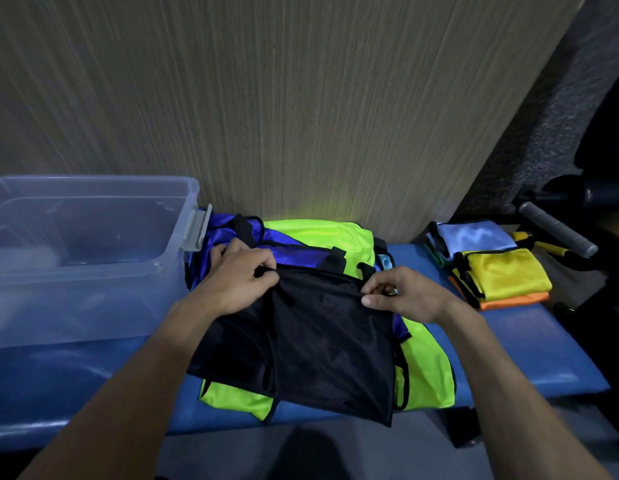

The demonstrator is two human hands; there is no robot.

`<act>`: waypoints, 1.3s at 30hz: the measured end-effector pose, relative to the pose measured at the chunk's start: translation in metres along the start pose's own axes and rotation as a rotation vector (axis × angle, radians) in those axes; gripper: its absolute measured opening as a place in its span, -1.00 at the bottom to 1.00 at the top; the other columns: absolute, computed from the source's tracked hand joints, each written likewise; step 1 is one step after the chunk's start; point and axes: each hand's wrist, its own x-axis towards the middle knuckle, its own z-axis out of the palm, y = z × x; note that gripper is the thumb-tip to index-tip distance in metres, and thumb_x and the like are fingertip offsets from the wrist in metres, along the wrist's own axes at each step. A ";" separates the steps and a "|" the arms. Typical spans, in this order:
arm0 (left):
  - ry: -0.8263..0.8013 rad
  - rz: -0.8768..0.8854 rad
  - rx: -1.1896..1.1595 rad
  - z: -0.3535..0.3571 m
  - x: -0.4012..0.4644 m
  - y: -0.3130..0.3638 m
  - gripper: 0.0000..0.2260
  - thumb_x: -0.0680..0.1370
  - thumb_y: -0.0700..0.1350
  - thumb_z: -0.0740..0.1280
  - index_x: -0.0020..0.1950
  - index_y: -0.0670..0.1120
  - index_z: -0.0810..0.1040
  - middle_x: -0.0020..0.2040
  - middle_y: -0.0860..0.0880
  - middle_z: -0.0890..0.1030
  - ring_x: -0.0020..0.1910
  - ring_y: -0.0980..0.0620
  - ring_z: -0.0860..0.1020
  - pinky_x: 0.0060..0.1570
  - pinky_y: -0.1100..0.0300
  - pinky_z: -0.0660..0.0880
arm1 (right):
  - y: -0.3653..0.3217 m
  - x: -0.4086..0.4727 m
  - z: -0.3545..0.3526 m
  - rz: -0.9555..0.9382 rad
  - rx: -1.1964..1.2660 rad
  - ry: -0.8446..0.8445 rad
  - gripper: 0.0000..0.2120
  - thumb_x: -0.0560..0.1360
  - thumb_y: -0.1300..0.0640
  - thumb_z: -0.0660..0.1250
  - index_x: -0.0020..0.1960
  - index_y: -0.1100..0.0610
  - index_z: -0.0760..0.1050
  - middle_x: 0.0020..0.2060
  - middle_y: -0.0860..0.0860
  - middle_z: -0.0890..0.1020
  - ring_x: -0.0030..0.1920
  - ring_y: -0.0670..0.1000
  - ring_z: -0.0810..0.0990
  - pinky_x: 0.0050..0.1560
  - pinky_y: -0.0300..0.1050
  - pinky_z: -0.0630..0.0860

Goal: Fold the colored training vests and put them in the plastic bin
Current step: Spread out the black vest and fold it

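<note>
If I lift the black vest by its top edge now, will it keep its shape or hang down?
Probably it hangs down. The black vest looks like thin mesh and lies flat and creased over the green vest, so it seems floppy. It likely weighs little: the left hand and right hand pinch its top edge with the fingers only.

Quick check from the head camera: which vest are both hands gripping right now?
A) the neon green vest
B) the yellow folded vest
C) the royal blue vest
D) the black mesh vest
D: the left hand and the right hand both pinch the top edge of the black mesh vest, which lies over the neon green vest and the royal blue vest.
</note>
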 end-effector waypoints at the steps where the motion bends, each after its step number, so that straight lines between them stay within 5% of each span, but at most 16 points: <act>1: -0.005 -0.029 -0.042 -0.001 0.000 0.000 -0.93 0.57 0.01 0.30 -0.10 0.09 0.53 -0.05 0.14 0.40 0.11 0.05 0.24 0.32 0.12 0.09 | 0.000 0.001 0.001 -0.001 -0.008 0.005 -0.93 0.52 0.05 0.51 -0.05 0.04 0.68 -0.23 -0.12 0.67 -0.23 -0.20 0.56 -0.08 -0.27 0.49; 5: 0.013 0.014 -0.035 0.001 0.006 0.001 -0.88 0.61 -0.02 0.21 -0.11 0.12 0.48 -0.09 0.11 0.49 0.11 0.07 0.30 0.28 0.06 0.13 | 0.003 0.006 0.008 -0.012 0.040 0.088 -0.86 0.49 0.13 0.54 -0.15 0.09 0.58 -0.33 0.00 0.59 -0.31 -0.11 0.48 -0.20 -0.18 0.42; 10: 0.111 0.070 0.037 0.009 0.007 0.004 -0.84 0.66 -0.12 0.23 0.12 0.13 0.52 0.01 0.15 0.48 0.13 0.07 0.28 0.16 0.09 0.08 | 0.003 0.011 0.014 0.024 0.116 0.121 -0.71 0.47 0.24 0.52 -0.21 0.04 0.41 -0.44 -0.16 0.42 -0.42 -0.14 0.33 -0.34 -0.22 0.31; 14: 0.157 0.066 0.025 0.014 0.010 0.004 -0.79 0.63 -0.17 0.28 0.18 0.11 0.53 0.03 0.14 0.43 0.11 0.08 0.26 0.14 0.13 0.06 | -0.002 0.017 0.013 0.031 0.307 0.082 -0.81 0.46 0.34 0.51 -0.07 0.13 0.55 -0.30 -0.01 0.48 -0.29 -0.06 0.44 -0.26 -0.30 0.39; 19: 0.220 0.051 0.178 0.012 0.013 -0.003 -0.89 0.60 -0.04 0.39 0.12 0.08 0.57 -0.07 0.13 0.40 0.09 -0.05 0.40 0.20 0.01 0.16 | 0.000 0.024 0.013 0.096 0.387 -0.007 -0.94 0.51 0.17 0.51 -0.07 0.16 0.68 -0.27 0.13 0.49 -0.20 0.05 0.44 -0.10 -0.13 0.41; 23: 0.294 0.029 0.274 0.009 0.012 -0.012 -0.77 0.57 -0.11 0.42 0.21 0.05 0.57 0.07 0.01 0.46 0.15 -0.12 0.38 0.18 0.00 0.25 | -0.005 0.031 0.017 0.139 0.154 0.219 -0.84 0.53 0.11 0.48 -0.19 0.11 0.59 -0.50 -0.16 0.45 -0.42 -0.13 0.38 -0.27 -0.18 0.35; 27: 0.339 0.152 0.249 -0.001 -0.004 0.009 -0.74 0.53 -0.14 0.43 0.20 0.02 0.56 0.12 0.03 0.46 0.14 -0.06 0.34 0.12 0.10 0.31 | -0.011 0.030 0.036 0.186 -0.175 0.335 -0.84 0.52 0.02 0.42 -0.21 0.00 0.52 -0.40 -0.15 0.52 -0.11 0.03 0.54 0.01 0.00 0.44; 29: 0.285 0.201 0.157 -0.010 -0.025 0.027 -0.90 0.53 -0.02 0.43 0.00 0.06 0.55 -0.06 0.12 0.49 0.00 0.02 0.41 -0.06 0.04 0.44 | -0.014 0.027 0.044 0.169 -0.242 0.399 -0.87 0.54 0.02 0.38 -0.17 -0.02 0.51 -0.37 -0.15 0.50 0.01 0.09 0.52 0.01 0.00 0.32; 32: 0.027 0.084 0.059 -0.015 -0.067 0.041 -0.77 0.50 0.20 0.40 -0.23 0.10 0.50 -0.34 0.16 0.53 -0.30 0.21 0.47 -0.26 0.13 0.46 | -0.017 0.019 0.049 0.130 -0.275 0.505 -0.91 0.55 0.02 0.37 -0.10 0.00 0.53 -0.27 -0.11 0.51 0.05 0.12 0.50 0.01 0.02 0.30; 36: -0.215 -0.110 0.066 -0.010 -0.111 0.036 -0.69 0.43 0.35 0.40 -0.33 0.16 0.52 -0.44 0.29 0.54 -0.37 0.20 0.48 -0.16 0.15 0.52 | -0.025 0.004 0.052 0.139 -0.324 0.543 -0.76 0.55 -0.06 0.37 0.12 0.06 0.52 0.01 0.04 0.55 0.11 0.17 0.48 0.07 0.09 0.41; 39: -0.255 -0.203 0.001 0.001 -0.128 0.033 -0.68 0.37 0.40 0.41 -0.31 0.17 0.55 -0.44 0.26 0.55 -0.32 0.17 0.53 -0.13 0.15 0.54 | -0.034 -0.014 0.051 0.190 -0.324 0.538 -0.73 0.55 -0.09 0.37 0.09 0.09 0.46 0.05 0.06 0.53 0.07 0.19 0.53 -0.03 0.06 0.47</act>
